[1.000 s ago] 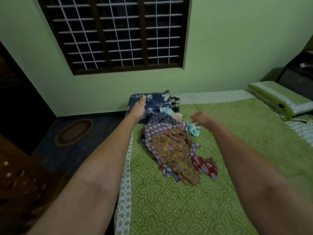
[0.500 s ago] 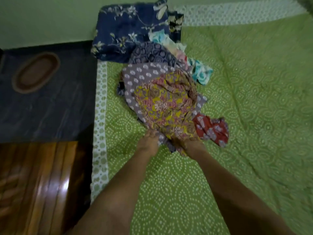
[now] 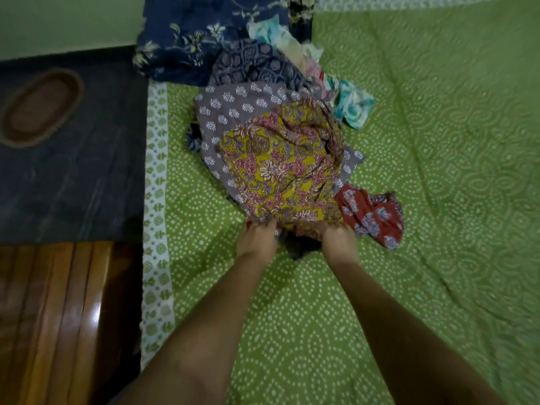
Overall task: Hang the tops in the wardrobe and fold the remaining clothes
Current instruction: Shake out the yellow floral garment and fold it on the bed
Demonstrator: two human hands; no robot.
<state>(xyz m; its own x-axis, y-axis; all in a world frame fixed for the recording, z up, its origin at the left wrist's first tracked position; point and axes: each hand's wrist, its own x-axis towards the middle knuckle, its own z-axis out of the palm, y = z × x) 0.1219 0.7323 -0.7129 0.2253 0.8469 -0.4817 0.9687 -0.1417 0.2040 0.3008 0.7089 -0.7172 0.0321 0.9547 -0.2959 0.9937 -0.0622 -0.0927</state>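
A heap of clothes lies on the green bedsheet [image 3: 438, 200]. On top is a yellow floral garment [image 3: 277, 171], over a grey garment with white sprigs [image 3: 230, 109]. My left hand [image 3: 257, 239] and my right hand [image 3: 339, 239] both grip the yellow garment's near edge, fingers curled into the cloth. A red printed piece [image 3: 374, 214] lies just right of my right hand. Behind the heap are a dark blue patterned piece [image 3: 257, 65], a navy floral cloth [image 3: 204, 33] and a turquoise-and-white piece [image 3: 353, 103].
The bed's left edge has a white patterned border [image 3: 156, 200]. Beyond it is dark floor [image 3: 73, 176] with an oval brown mat [image 3: 41, 106]. A glossy wooden surface [image 3: 58, 317] stands at the lower left. The green wall [image 3: 67, 19] is at the top left.
My hands came back from the far navy cloth to the near edge of the heap and closed on the yellow garment. The view tilted down toward the bed.
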